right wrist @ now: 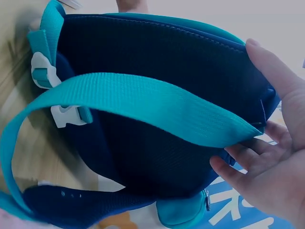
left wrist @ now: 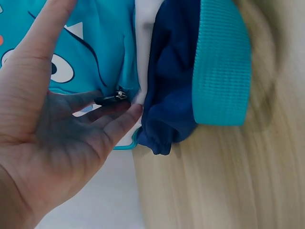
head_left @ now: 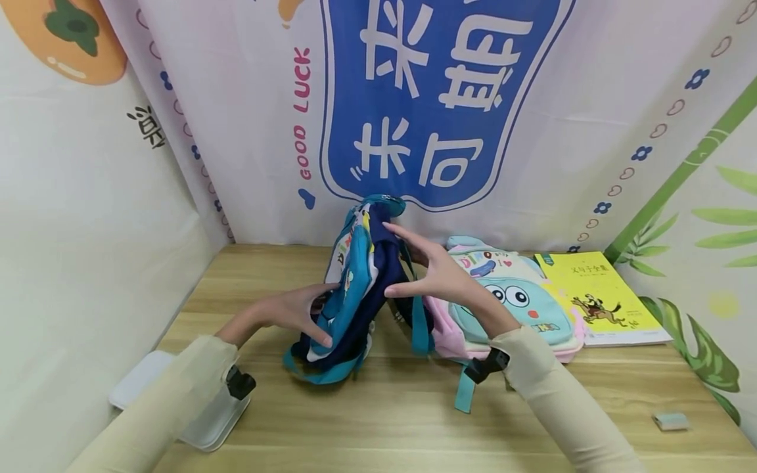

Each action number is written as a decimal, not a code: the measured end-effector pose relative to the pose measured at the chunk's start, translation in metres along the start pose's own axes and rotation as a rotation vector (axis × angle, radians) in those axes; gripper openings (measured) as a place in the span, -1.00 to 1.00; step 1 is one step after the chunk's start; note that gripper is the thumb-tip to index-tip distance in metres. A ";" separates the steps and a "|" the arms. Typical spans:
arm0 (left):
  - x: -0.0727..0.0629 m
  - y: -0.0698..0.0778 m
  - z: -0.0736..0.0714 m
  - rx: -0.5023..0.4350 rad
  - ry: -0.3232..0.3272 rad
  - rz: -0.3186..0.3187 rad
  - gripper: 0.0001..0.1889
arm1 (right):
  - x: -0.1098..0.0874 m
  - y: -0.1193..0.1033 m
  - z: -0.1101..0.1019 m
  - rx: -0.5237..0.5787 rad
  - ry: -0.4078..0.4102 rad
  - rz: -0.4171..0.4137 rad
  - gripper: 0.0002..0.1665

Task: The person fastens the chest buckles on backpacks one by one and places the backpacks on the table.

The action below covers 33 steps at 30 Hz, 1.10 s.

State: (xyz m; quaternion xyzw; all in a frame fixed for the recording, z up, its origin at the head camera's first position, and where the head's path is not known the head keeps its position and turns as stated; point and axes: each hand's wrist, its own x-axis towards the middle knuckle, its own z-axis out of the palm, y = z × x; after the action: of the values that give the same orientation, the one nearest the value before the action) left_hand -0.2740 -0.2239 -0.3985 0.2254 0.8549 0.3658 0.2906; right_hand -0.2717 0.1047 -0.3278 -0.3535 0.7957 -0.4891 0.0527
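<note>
A blue backpack [head_left: 355, 282] with a teal front pocket and teal straps stands upright on the table, turned sideways. My left hand [head_left: 298, 312] holds its front, thumb and fingers spread across the pocket. In the left wrist view, the fingertips of the left hand [left wrist: 71, 124] bend in beside a dark zip pull [left wrist: 113, 98]. My right hand [head_left: 440, 272] holds the back side near the top. Seen from the right wrist, the thumb of the right hand [right wrist: 274, 105] lies at the corner of the navy back panel [right wrist: 152, 52], fingers by the end of the teal strap [right wrist: 143, 102].
A pink and light-blue backpack [head_left: 520, 309] lies to the right, close beside the blue one. Behind it is a yellow book [head_left: 603, 295]. A small grey object [head_left: 671, 421] sits at the front right. White trays [head_left: 215, 414] lie under the left forearm. A printed cloth [head_left: 260, 144] hangs behind the table.
</note>
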 end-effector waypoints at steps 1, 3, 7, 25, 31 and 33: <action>0.000 -0.001 0.000 -0.007 0.004 0.003 0.28 | 0.001 -0.001 0.000 -0.005 0.001 -0.001 0.16; -0.001 -0.003 0.001 -0.030 0.012 0.009 0.28 | 0.003 -0.003 -0.001 -0.013 0.002 -0.007 0.16; -0.005 -0.006 0.003 -0.069 0.033 0.035 0.26 | 0.005 -0.006 -0.002 -0.029 0.003 -0.011 0.16; -0.007 -0.002 0.013 -0.127 0.084 0.111 0.24 | 0.009 -0.012 -0.003 -0.039 0.020 -0.063 0.11; 0.000 0.002 0.019 -0.170 0.083 0.167 0.25 | 0.012 -0.018 -0.006 -0.040 0.022 -0.075 0.07; 0.002 0.002 0.020 -0.191 0.082 0.184 0.25 | 0.013 -0.021 -0.006 -0.042 0.021 -0.075 0.07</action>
State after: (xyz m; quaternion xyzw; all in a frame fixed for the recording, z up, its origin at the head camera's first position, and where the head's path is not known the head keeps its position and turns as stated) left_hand -0.2612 -0.2112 -0.4087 0.2589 0.8032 0.4795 0.2408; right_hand -0.2736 0.0956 -0.3037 -0.3789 0.7925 -0.4775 0.0183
